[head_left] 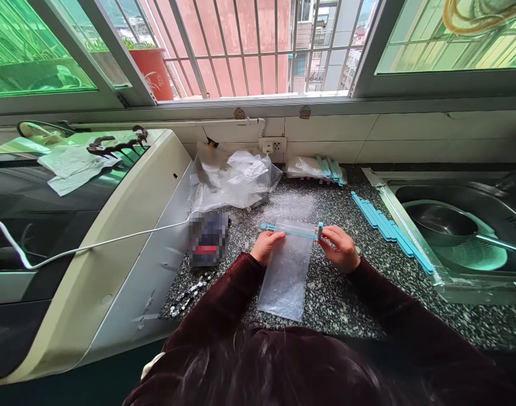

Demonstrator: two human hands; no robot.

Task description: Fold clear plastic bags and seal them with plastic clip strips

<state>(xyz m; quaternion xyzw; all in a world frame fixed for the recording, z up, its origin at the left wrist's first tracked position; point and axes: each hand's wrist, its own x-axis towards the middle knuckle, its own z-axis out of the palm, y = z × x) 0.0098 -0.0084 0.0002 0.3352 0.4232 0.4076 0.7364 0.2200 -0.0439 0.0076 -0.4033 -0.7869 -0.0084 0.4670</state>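
Note:
A clear plastic bag hangs down over the speckled counter, its upper edge in a light blue bag sealing clip. My left hand is closed on the bag and clip near the clip's left end, thumb on top. At the right end, my right hand pinches the clip, where a short blue piece stands up at an angle. Whether the clip is fully fastened cannot be made out. To the right of my right hand lies a row of matching blue clips.
A stainless sink with a pan is at right. At the back are crumpled plastic bags and a pack with blue clips. A blurred dark object and a bulky white machine stand left, a white cable crossing.

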